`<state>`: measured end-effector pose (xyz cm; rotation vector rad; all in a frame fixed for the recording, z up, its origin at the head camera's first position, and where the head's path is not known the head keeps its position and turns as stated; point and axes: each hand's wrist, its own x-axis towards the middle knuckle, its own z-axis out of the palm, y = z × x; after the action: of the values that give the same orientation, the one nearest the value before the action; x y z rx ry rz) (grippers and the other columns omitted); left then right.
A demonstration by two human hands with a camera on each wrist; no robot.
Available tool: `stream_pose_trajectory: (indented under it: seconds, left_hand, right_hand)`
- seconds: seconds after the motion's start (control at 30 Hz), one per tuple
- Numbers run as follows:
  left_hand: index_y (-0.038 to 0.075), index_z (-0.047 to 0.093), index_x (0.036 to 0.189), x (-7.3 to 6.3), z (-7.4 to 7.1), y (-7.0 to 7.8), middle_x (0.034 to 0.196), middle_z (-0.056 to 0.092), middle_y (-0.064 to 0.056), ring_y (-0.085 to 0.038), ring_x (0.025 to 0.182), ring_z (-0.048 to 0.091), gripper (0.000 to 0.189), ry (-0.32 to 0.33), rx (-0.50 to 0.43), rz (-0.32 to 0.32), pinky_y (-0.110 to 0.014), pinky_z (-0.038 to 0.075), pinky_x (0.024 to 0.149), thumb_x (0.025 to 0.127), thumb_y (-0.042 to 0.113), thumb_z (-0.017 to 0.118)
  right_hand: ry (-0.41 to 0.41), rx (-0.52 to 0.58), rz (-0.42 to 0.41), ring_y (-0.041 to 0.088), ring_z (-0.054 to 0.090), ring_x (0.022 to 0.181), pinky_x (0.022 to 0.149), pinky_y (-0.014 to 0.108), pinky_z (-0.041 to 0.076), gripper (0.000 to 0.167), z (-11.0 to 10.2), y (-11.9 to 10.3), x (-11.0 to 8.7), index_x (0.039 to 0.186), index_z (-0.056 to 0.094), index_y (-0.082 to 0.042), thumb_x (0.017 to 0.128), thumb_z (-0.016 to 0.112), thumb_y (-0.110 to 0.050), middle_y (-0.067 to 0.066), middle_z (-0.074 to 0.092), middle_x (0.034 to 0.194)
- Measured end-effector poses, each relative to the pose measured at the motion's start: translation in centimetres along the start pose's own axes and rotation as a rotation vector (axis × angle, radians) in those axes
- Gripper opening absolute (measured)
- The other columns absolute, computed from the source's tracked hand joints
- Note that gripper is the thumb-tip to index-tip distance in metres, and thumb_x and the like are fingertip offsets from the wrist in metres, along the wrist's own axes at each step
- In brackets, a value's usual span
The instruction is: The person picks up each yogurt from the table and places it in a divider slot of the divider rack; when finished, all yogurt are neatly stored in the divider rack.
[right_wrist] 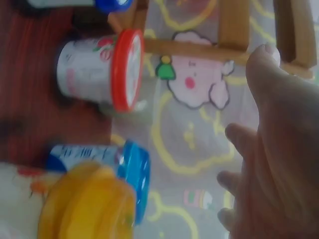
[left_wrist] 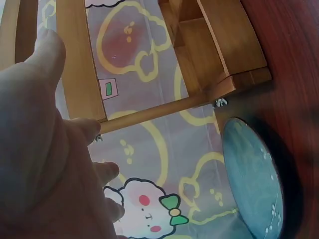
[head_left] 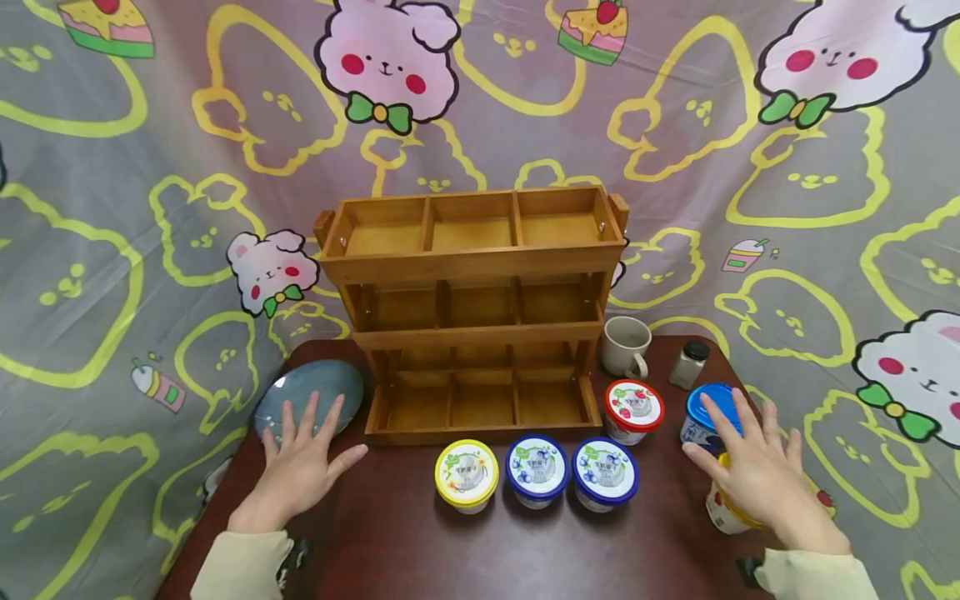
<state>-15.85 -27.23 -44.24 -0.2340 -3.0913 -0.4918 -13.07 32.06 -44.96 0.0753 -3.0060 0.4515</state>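
Note:
My left hand (head_left: pixel 300 467), fingers spread and holding nothing, is above the left of the table, its fingertips overlapping a blue-grey plate (head_left: pixel 300 377) in the head view. The left wrist view shows that plate (left_wrist: pixel 251 174) apart from the hand. Across the table my right hand (head_left: pixel 768 479) is also spread, with nothing in it. Beneath it in the head view are a tub with a bright blue lid (head_left: pixel 716 392) and a yellow-lidded container (head_left: pixel 723 510), partly hidden by the hand. The right wrist view has a red-lidded cup (right_wrist: pixel 89 72) beyond them.
A tiered wooden rack (head_left: pixel 472 268) with bare compartments stands at the back. In front sit a yellow-lidded cup (head_left: pixel 467 475) and two dark-blue-lidded cups (head_left: pixel 537 469) (head_left: pixel 604 472). A mug (head_left: pixel 624 348) and a black-lidded jar (head_left: pixel 688 368) stand back right. Patterned cloth (head_left: pixel 487 150) surrounds the table.

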Motion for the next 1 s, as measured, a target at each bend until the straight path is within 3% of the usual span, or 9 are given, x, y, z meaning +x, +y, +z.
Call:
stream_pose_trajectory:
  seconds: [0.1, 0.23, 0.4, 0.53, 0.63, 0.8, 1.0]
  left_hand:
    - [0.010, 0.014, 0.159, 0.6, 0.7, -0.4, 0.161, 0.001, -0.029, -0.056, 0.141, -0.015, 0.093, -0.003, -0.083, 0.026, -0.081, -0.001, 0.101, 0.094, 0.064, 0.051]
    - [0.001, 0.018, 0.157, 2.1, 3.2, -1.4, 0.159, 0.012, -0.032, -0.054, 0.143, 0.005, 0.087, -0.022, -0.297, 0.031, -0.072, 0.013, 0.109, 0.098, 0.051, 0.056]
    - [-0.006, 0.025, 0.153, 4.1, 6.4, -2.4, 0.153, 0.030, -0.031, -0.048, 0.140, 0.029, 0.066, 0.022, -0.535, -0.117, -0.060, 0.029, 0.111, 0.103, 0.025, 0.055]
    - [-0.009, 0.031, 0.150, 5.6, 7.8, -2.1, 0.146, 0.040, -0.032, -0.046, 0.131, 0.042, 0.055, 0.104, -0.715, -0.234, -0.054, 0.040, 0.105, 0.103, 0.014, 0.051]
    - [-0.010, 0.034, 0.148, 6.6, 8.5, -1.9, 0.144, 0.043, -0.032, -0.042, 0.131, 0.044, 0.053, 0.125, -0.817, -0.289, -0.051, 0.040, 0.106, 0.103, 0.013, 0.050]
    - [-0.010, 0.036, 0.147, 7.6, 9.7, -2.2, 0.144, 0.042, -0.033, -0.042, 0.134, 0.040, 0.052, 0.107, -0.853, -0.339, -0.053, 0.035, 0.110, 0.103, 0.014, 0.049]
    - [-0.010, 0.038, 0.146, 8.4, 10.5, -2.5, 0.149, 0.035, -0.032, -0.042, 0.142, 0.026, 0.051, 0.098, -0.827, -0.357, -0.053, 0.025, 0.115, 0.103, 0.014, 0.050]
  right_hand:
    - [0.016, 0.000, -0.036, 0.051, -0.023, 0.140, 0.100, 0.074, -0.021, 0.085, -0.3, -1.4, 0.0, 0.160, 0.014, -0.019, 0.096, 0.048, -0.063, 0.026, -0.001, 0.162]
    - [0.085, -0.004, -0.112, 0.055, -0.002, 0.143, 0.106, 0.075, -0.004, 0.083, 0.1, -3.8, 0.3, 0.156, 0.030, -0.014, 0.093, 0.058, -0.059, 0.028, 0.019, 0.158]
    - [0.176, -0.006, -0.232, 0.050, 0.030, 0.138, 0.107, 0.069, 0.026, 0.076, 2.3, -7.6, 1.3, 0.142, 0.052, -0.004, 0.084, 0.077, -0.045, 0.026, 0.044, 0.145]
    - [0.213, 0.037, -0.334, 0.040, 0.046, 0.130, 0.102, 0.058, 0.042, 0.069, 4.3, -11.0, 2.0, 0.136, 0.059, -0.004, 0.082, 0.081, -0.041, 0.019, 0.053, 0.139]
    - [0.213, 0.081, -0.412, 0.033, 0.054, 0.124, 0.097, 0.051, 0.049, 0.066, 5.5, -13.7, 2.4, 0.134, 0.061, -0.005, 0.083, 0.080, -0.042, 0.015, 0.056, 0.137]
    - [0.129, 0.154, -0.510, 0.029, 0.056, 0.123, 0.097, 0.044, 0.050, 0.070, 7.3, -17.9, 2.9, 0.137, 0.058, -0.003, 0.083, 0.079, -0.044, 0.013, 0.056, 0.138]
    - [-0.045, 0.174, -0.531, 0.031, 0.053, 0.126, 0.099, 0.043, 0.049, 0.083, 8.7, -22.1, 3.3, 0.143, 0.048, 0.002, 0.083, 0.078, -0.047, 0.018, 0.049, 0.144]
